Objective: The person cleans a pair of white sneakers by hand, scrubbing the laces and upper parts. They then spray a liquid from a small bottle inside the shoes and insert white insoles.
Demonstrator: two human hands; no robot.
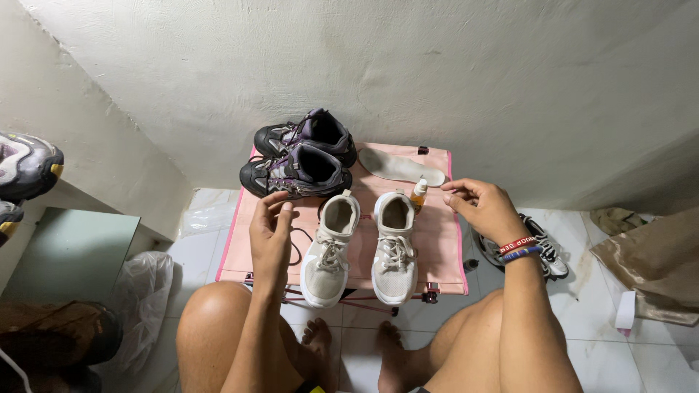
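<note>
Right now both hands hover over a small pink fabric bench point(444, 247). The left hand point(271, 236) pinches a dark lace point(295, 244) beside the pale mesh sneakers point(362, 247). The right hand point(484, 207), fingers curled, seems empty near a little orange bottle point(419, 195), half hidden. Behind lie chunky black shoes point(302, 156) and a flat grey insole point(400, 167). Another shoe point(542, 255) sits partly hidden on the tiled floor.
</note>
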